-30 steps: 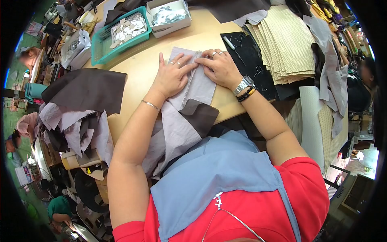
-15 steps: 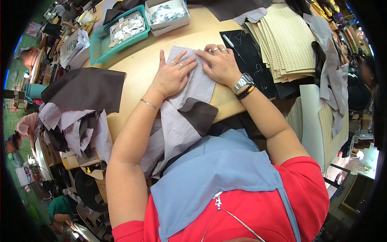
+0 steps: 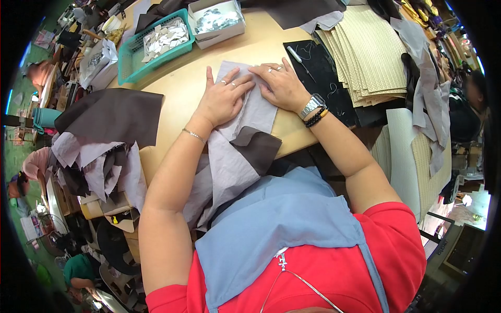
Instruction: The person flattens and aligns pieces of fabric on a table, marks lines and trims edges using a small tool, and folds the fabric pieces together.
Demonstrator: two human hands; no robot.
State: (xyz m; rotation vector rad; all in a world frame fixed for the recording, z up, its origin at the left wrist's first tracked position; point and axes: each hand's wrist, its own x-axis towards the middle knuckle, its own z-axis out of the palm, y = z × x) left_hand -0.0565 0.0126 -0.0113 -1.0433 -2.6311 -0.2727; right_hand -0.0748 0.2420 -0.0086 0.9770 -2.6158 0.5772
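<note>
A light grey-lilac cloth (image 3: 255, 112) lies on the table under both hands, its lower part hanging over the front edge. A raw, frayed edge runs along its middle. My left hand (image 3: 225, 96) rests flat on the cloth's left side, fingers stretched and thumb apart. My right hand (image 3: 284, 86) touches the cloth's upper right side, index finger reaching toward the left fingertips, thumb apart below, other fingers bent. Neither hand is closed round anything. A dark brown piece (image 3: 255, 146) is folded over the cloth near the table edge.
A teal basket (image 3: 128, 65) of small pale pieces and a white box (image 3: 222, 34) of shiny pieces stand behind. On a black mat (image 3: 334, 96) to the right lies a white-handled awl (image 3: 300, 58), beside stacked woven cream sheets (image 3: 365, 52). Dark fabric (image 3: 112, 115) lies left.
My right hand has shifted slightly left and its bent fingers have straightened a little. My left hand stays almost in place on the cloth.
</note>
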